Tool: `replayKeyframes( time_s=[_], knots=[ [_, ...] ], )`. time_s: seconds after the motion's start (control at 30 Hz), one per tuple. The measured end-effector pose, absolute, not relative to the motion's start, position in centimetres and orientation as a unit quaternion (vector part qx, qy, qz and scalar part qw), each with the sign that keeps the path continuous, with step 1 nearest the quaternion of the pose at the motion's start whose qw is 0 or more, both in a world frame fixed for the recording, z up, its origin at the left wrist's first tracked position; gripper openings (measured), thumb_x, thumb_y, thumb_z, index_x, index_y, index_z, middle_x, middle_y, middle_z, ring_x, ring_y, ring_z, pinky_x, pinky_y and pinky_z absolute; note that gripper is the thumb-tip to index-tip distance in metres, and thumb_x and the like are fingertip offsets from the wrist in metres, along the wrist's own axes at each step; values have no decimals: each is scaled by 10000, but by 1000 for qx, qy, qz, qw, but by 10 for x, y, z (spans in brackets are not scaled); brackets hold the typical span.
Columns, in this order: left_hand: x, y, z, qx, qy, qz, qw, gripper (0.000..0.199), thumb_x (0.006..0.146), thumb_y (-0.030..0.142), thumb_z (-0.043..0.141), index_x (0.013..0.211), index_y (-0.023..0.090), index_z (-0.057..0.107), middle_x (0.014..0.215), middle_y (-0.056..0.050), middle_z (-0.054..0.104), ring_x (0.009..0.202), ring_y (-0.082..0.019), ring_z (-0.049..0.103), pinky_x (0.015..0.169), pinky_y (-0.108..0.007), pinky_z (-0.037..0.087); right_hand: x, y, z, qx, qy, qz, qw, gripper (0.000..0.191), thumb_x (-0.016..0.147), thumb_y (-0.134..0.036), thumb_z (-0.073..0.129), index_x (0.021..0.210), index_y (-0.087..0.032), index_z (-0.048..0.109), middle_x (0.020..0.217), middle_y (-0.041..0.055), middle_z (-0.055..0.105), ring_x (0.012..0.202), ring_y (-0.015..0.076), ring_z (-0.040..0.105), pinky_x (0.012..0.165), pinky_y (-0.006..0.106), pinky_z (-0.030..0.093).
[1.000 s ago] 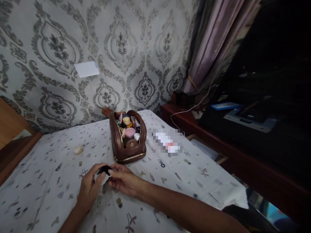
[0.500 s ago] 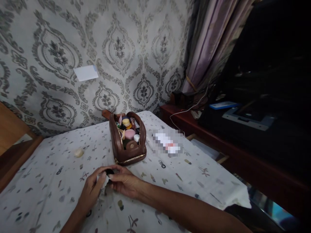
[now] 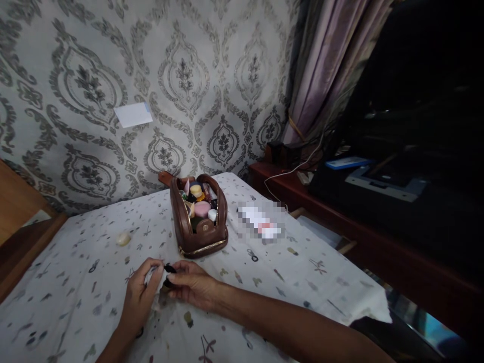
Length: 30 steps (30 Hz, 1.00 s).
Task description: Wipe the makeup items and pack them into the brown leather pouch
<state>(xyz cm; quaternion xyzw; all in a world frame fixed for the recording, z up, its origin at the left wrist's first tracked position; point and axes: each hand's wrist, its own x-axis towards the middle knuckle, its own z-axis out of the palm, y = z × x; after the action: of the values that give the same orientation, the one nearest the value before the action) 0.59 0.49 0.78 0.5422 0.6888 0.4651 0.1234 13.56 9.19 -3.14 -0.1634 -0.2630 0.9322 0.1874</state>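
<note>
My left hand (image 3: 142, 288) is closed on a crumpled white tissue (image 3: 158, 287), pressed toward a small black object. Facing it, my right hand (image 3: 194, 285) pinches that small dark round object (image 3: 170, 272) between thumb and fingers; its kind is too hidden to tell. Just beyond both hands stands a brown leather cosmetic bag (image 3: 201, 244), its top unzipped. Inside it several small items show, among them a pink round container (image 3: 202, 209), a white-lidded jar (image 3: 212, 215) and a yellow-topped one (image 3: 196, 190).
A small cream-coloured round item (image 3: 123, 238) lies left on the patterned tablecloth (image 3: 94, 297). Right of the bag is a blurred-out white item (image 3: 260, 223). A dark red desk (image 3: 321, 217) with a partly open drawer (image 3: 321, 229) and a white cable (image 3: 291, 173) borders the table's right side.
My hands have drawn slightly apart, the left fingers shifting a little down and left. More of the dark object and the tissue shows between them. The bag has not moved.
</note>
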Motion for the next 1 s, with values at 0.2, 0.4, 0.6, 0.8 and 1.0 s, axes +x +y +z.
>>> replayKeyframes(
  time_s=[0.2, 0.4, 0.6, 0.8, 1.0],
  knots=[
    [1, 6, 10, 534, 695, 447, 181, 415, 923, 518, 470, 1004, 180, 697, 914, -43, 706, 784, -198, 635, 653, -261, 493, 137, 92, -26, -172, -275, 926, 191, 549, 445, -277, 974, 836, -138, 616, 733, -13, 683, 653, 119, 649, 596, 237, 452],
    [-2, 8, 11, 594, 635, 424, 253, 394, 913, 459, 516, 1150, 191, 681, 1162, -82, 712, 1109, -252, 631, 990, -341, 478, 139, 95, -21, -161, -258, 932, 195, 615, 464, -238, 968, 975, -168, 632, 814, -23, 697, 680, 102, 650, 617, 220, 454],
    [-6, 8, 5, 584, 664, 418, 211, 372, 868, 481, 577, 1078, 195, 688, 1060, -69, 736, 1022, -259, 661, 929, -350, 507, 138, 93, -23, -165, -251, 931, 207, 620, 466, -263, 970, 964, -172, 612, 841, -8, 703, 718, 106, 654, 662, 226, 473],
    [-1, 6, 3, 557, 694, 440, 119, 348, 847, 496, 594, 1006, 193, 657, 962, -57, 727, 920, -249, 668, 799, -326, 528, 138, 93, -24, -173, -247, 931, 205, 556, 475, -253, 969, 888, -148, 613, 824, -6, 690, 716, 107, 651, 690, 240, 492],
    [6, 3, 12, 533, 693, 473, 112, 371, 924, 491, 465, 920, 185, 675, 793, -19, 693, 720, -191, 620, 671, -269, 497, 137, 92, -26, -157, -255, 932, 205, 503, 463, -229, 972, 824, -127, 637, 744, -3, 690, 680, 112, 659, 651, 231, 477]
  ],
)
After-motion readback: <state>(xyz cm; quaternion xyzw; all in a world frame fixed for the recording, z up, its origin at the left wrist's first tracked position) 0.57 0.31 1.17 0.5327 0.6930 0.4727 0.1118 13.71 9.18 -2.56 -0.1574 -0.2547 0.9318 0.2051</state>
